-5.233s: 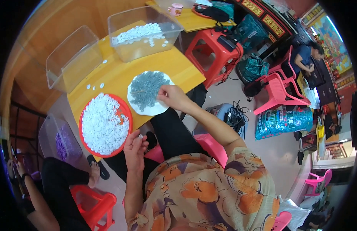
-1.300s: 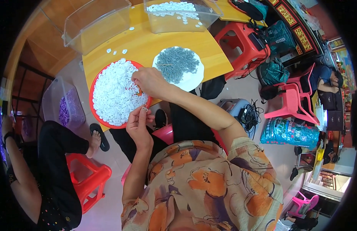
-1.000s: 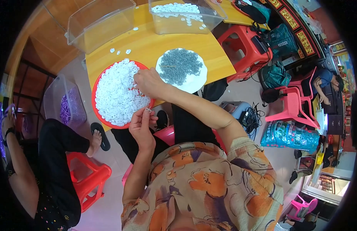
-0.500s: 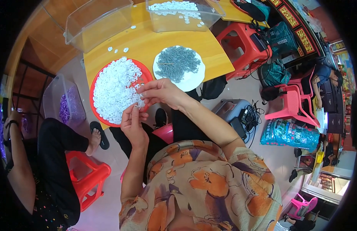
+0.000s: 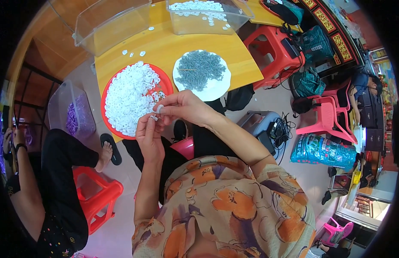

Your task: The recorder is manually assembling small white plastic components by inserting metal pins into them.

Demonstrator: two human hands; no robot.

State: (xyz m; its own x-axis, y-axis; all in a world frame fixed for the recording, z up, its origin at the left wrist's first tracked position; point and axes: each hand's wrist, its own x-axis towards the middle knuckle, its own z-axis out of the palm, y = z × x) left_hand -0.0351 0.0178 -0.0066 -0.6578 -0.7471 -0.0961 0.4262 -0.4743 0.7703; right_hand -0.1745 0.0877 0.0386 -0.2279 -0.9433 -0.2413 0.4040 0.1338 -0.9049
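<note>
Over the near edge of a round red tray [image 5: 168, 77], my two hands almost meet. My left hand [image 5: 151, 134] is closed, pinching a small white plastic piece [image 5: 154, 118] between thumb and fingers. Just above it, my right hand [image 5: 187, 107] pinches another small white piece [image 5: 159, 109] at its fingertips. Fingers partly hide both pieces, so their exact shape does not show. A large heap of white plastic pieces with holes [image 5: 127, 101] fills most of the tray. To the right, a white scalloped plate [image 5: 220, 88] carries a pile of small dark grey rod-like parts [image 5: 199, 69].
Clear plastic bins [image 5: 113, 32] stand on the far side of the yellow table [image 5: 158, 46]; one holds white pieces [image 5: 199, 7]. Red stools [image 5: 272, 51] flank the table. A seated person's leg [image 5: 64, 159] is at left, beside a bin with purple parts [image 5: 72, 114].
My right hand has come down toward my left, and the fingertips are now closer together. A white piece now shows more plainly in the right fingertips.
</note>
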